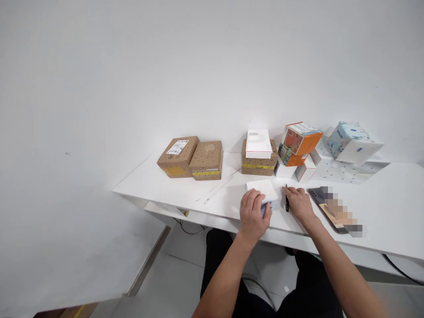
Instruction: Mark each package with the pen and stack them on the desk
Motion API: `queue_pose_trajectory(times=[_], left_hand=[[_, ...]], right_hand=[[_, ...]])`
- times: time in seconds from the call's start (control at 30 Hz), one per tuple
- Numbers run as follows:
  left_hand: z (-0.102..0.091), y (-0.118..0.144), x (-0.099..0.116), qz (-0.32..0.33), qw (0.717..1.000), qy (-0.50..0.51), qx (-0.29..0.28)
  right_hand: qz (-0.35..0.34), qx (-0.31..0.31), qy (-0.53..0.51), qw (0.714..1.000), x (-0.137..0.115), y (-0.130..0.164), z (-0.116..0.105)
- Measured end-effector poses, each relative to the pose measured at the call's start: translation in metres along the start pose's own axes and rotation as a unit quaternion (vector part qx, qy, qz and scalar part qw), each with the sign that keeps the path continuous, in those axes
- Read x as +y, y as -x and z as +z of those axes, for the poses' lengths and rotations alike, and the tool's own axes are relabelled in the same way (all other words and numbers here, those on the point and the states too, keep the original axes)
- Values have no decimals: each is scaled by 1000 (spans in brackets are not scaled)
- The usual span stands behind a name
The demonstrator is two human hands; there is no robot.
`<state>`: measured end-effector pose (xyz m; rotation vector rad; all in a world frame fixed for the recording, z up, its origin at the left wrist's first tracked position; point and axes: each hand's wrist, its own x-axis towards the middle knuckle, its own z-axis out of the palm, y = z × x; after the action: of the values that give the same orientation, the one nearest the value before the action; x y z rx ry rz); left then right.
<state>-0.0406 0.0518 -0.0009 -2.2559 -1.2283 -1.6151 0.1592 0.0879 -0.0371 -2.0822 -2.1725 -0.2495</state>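
My left hand point(253, 215) rests on the near end of a small white box point(263, 189) lying on the white table point(165, 187), with the fingers curled over it. My right hand point(300, 203) lies just to the right of that box, fingers closed around a black pen point(286, 203) whose tip points away from me. The box and the pen sit near the table's front edge, directly in front of me.
Two brown cardboard boxes point(190, 157) stand at the back left. A third brown box point(259, 164) carries a white box point(259, 143). An orange box point(299, 142), small white boxes point(300, 170), a tissue pack point(353, 142) and a phone point(326, 203) lie to the right.
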Motion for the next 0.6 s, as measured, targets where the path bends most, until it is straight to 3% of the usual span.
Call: queue_pose_trajectory(times=[0.2, 0.27, 0.33, 0.4, 0.47, 0.6], left_hand=[[0, 1, -1, 1, 1000, -4, -7], [1, 1, -1, 0, 1000, -4, -8], [1, 2, -1, 1, 1000, -4, -5], [1, 2, -1, 0, 1000, -2, -1], [1, 1, -1, 1, 1000, 0, 2], [1, 0, 0, 2, 1000, 2, -1]], right_hand=[[3, 9, -29, 1000, 14, 10, 4], [54, 42, -42, 997, 28, 18, 1], [165, 65, -48, 983, 45, 28, -3], [284, 38, -58, 956, 63, 38, -6], [345, -20, -84, 934, 78, 46, -6], [320, -71, -115, 938, 92, 50, -6]])
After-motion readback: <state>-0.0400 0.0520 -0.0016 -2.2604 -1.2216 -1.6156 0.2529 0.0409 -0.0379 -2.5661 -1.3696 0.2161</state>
